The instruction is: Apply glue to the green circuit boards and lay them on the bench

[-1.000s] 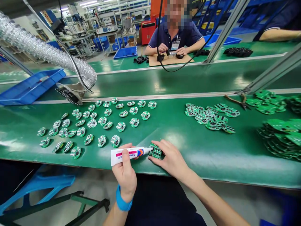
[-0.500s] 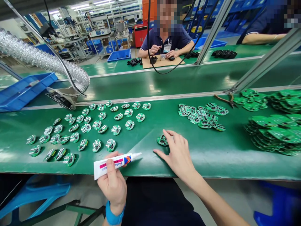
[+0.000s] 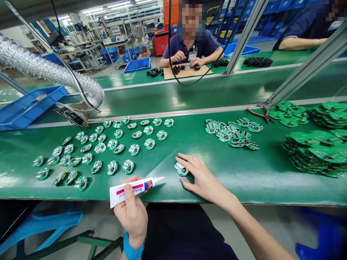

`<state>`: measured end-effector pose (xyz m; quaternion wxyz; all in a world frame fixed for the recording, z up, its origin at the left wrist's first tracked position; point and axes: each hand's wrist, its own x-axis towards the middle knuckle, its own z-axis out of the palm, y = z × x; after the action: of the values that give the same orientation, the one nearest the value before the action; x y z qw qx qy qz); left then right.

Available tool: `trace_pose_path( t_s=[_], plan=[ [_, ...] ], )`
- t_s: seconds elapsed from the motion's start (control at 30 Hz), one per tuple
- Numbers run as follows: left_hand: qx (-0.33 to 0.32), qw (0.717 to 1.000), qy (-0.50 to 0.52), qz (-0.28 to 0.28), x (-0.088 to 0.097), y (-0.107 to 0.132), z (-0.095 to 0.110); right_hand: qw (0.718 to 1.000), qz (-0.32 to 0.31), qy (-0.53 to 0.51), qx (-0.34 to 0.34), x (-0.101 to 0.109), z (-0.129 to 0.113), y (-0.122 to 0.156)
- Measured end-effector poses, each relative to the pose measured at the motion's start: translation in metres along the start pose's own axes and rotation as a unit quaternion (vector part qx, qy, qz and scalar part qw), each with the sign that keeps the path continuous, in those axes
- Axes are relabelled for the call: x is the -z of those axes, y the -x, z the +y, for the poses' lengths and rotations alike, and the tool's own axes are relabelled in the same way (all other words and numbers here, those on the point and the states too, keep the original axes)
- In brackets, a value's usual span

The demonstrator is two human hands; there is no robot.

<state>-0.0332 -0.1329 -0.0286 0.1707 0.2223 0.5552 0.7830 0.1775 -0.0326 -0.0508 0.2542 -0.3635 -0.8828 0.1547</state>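
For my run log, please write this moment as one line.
left hand: holds glue tube | right hand: open, touching circuit board | green bench: rows of boards left, pile of boards right

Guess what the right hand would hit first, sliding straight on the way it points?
Probably the small circuit board lying just before the fingers of the right hand.
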Motion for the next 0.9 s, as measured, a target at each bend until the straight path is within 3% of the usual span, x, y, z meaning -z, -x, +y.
trace_pose_path(
  t_s=[0.13, 0.23, 0.47, 0.7, 0.9],
  plan=[
    [-0.002, 1.000, 0.000, -0.006, -0.003, 0.002, 0.001, 0.990, 0.095, 0.064, -0.081, -0.011, -0.001, 0.007],
    [0.000, 1.000, 0.000, -0.018, -0.007, 0.002, -0.001, 0.983, 0.124, 0.084, -0.102, -0.018, -0.001, 0.009],
    [-0.012, 0.998, -0.012, -0.065, -0.019, 0.003, -0.007, 0.987, 0.143, 0.062, -0.028, -0.013, -0.005, 0.004],
    [-0.099, 0.979, -0.092, -0.151, -0.033, 0.011, -0.008, 0.982, 0.176, 0.042, 0.047, -0.009, -0.015, 0.002],
    [-0.155, 0.955, -0.118, -0.222, -0.034, 0.017, -0.012, 0.981, 0.178, 0.044, 0.061, -0.007, -0.016, 0.000]
  ],
)
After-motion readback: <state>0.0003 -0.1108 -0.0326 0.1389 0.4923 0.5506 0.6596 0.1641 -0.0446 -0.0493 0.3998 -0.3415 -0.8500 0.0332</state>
